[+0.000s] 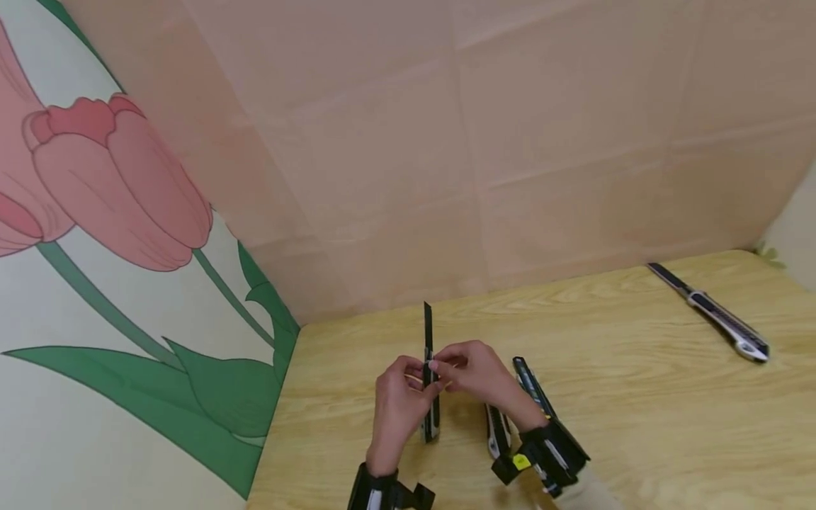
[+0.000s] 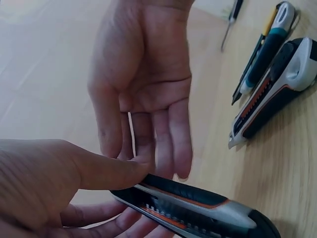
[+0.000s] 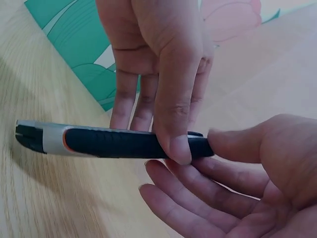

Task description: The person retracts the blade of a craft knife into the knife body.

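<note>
In the head view a black-and-silver utility knife [image 1: 431, 418] stands between my hands, its long dark blade [image 1: 428, 327] pointing to the back of the table. My left hand [image 1: 400, 405] grips the handle, thumb on one side and fingers on the other. At the front end of the handle, near the blade's base, my right hand [image 1: 482, 374] pinches the knife between thumb and fingers. The right wrist view shows the handle [image 3: 114, 142] side-on with its black grip and orange trim. In the left wrist view the right hand's [image 2: 148, 74] fingertips are partly hidden behind the left thumb.
Beside the right forearm lie a black-and-white utility knife [image 1: 497, 428] and a slimmer dark cutter [image 1: 534, 386], teal and white in the left wrist view. Another knife [image 1: 727, 319] with its blade out lies at the table's far right. Pinkish covering [image 1: 472, 177] rises behind the table.
</note>
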Motion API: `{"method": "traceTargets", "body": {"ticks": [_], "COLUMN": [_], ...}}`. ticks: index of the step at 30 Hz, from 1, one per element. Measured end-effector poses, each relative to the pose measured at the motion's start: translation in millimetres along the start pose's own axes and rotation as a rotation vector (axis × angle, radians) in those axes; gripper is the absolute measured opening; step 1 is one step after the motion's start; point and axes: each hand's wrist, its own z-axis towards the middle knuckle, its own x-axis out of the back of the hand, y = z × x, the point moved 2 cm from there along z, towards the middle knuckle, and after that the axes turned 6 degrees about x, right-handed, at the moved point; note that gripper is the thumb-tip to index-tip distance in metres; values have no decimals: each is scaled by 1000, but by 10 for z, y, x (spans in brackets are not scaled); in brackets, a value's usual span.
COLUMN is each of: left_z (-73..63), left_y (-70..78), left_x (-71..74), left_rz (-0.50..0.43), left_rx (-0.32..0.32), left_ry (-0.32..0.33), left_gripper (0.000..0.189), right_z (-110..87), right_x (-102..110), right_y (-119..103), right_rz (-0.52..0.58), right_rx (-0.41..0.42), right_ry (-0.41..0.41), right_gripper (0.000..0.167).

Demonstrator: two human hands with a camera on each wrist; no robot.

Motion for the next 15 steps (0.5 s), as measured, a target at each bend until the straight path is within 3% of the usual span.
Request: {"method": "traceTargets", "body": {"ticks": [5,11,15], "left_z": [0,10,3], "left_y": [-5,-28,-65], "left_x": [-37,-114,-153], "left_rz": [-58,-165,-188], "left_rx": [4,34,49], "left_ry": [-59,-285,-374], "left_gripper": [35,40,36], "right_z": [3,22,1], "right_x": [27,179,280], "right_y": [21,51,29], "right_rz": [-10,-50,25], "right_rx": [20,29,11], "right_ry": [35,123,188], "right_gripper": [17,21,27]}}
